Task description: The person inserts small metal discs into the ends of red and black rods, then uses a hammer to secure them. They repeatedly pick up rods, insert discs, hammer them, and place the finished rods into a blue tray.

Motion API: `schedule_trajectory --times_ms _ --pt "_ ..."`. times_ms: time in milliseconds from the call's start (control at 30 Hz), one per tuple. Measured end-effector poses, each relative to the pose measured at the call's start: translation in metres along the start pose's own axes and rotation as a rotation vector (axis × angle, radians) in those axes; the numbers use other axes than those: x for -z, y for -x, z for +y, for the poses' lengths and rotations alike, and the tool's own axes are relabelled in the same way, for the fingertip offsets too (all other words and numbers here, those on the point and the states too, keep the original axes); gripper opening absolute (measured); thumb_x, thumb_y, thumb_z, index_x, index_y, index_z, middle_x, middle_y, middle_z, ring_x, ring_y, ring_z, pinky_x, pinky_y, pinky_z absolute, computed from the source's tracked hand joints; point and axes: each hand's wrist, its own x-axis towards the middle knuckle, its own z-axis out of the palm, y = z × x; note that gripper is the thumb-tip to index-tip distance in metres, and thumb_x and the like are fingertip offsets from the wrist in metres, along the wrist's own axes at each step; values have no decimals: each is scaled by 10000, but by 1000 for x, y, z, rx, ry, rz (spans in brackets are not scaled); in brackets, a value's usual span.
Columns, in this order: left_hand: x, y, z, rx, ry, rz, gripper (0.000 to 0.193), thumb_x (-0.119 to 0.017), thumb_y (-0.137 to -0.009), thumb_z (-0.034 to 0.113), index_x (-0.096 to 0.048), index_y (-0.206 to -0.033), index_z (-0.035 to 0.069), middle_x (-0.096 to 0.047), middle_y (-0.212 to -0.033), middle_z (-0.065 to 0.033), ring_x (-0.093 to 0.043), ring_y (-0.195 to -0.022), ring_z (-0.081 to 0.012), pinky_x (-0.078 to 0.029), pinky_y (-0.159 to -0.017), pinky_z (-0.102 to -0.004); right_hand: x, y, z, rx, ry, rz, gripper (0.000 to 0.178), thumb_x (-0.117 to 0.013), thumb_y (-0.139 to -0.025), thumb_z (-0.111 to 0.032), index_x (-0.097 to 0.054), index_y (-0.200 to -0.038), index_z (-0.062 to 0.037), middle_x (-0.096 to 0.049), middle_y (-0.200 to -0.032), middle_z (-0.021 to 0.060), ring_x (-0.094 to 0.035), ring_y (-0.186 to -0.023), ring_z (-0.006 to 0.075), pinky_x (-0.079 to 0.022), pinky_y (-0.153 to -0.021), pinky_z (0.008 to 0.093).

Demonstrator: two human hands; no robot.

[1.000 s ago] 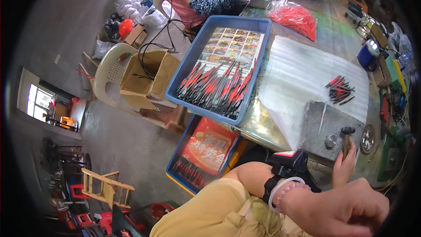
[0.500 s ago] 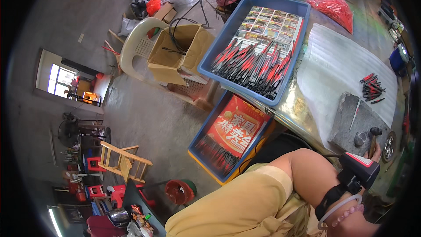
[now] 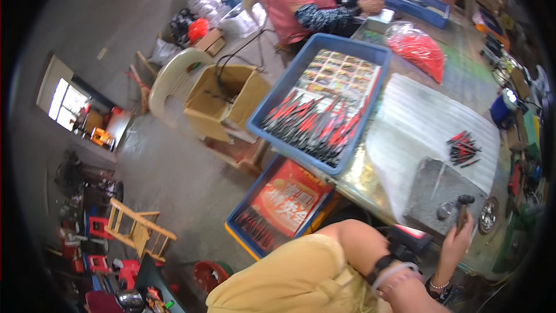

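At four o'clock, the right hand (image 3: 457, 239) grips a hammer (image 3: 465, 200) at a gray block's (image 3: 424, 188) edge. Red-and-black sticks (image 3: 463, 149) lie on a white sheet (image 3: 408, 119) at three o'clock. At five o'clock, the left hand (image 3: 416, 298) is mostly cut off; I can't tell its grip.

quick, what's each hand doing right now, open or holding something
Left hand: cannot be told; it is out of view past the lower edge, only its forearm shows.
Right hand: closed, holding the hammer by its handle.
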Motion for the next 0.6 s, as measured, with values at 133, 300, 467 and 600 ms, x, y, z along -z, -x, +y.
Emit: schedule_trajectory --times_ms 133,300,467,600 --pt "15 10 5 75 -118 -81 140 -615 -868 119 -590 -936 -1 -568 -774 -103 -608 -667 -247 -484 -558 -344 6 -2 -23 -39 4 32 428 -521 -865 -23 -445 -1285 15 -544 -1196 244 -531 -1084 446 -428 -907 448" --pt "32 15 9 116 -319 -257 133 -619 -855 108 -582 -919 -3 -549 -757 -104 -600 -661 -252 -480 -551 -348 15 -7 -38 -81 1 -6 417 -522 -863 -18 -449 -1272 15 -552 -1135 242 -543 -1028 452 -441 -849 460" --pt "46 13 2 126 -529 -439 128 -622 -842 97 -573 -902 -4 -531 -740 -104 -592 -656 -256 -476 -544 -351 19 -9 -32 -113 -149 -31 414 -523 -849 4 -451 -1256 38 -569 -1111 254 -547 -1039 450 -430 -885 452" --pt "76 23 -6 235 -768 -393 125 -625 -832 88 -566 -889 -6 -517 -727 -104 -586 -652 -259 -472 -538 -354 24 -7 -25 -294 -702 -9 358 -497 -905 -11 -442 -1258 14 -564 -911 134 -548 -687 188 -432 -601 282"
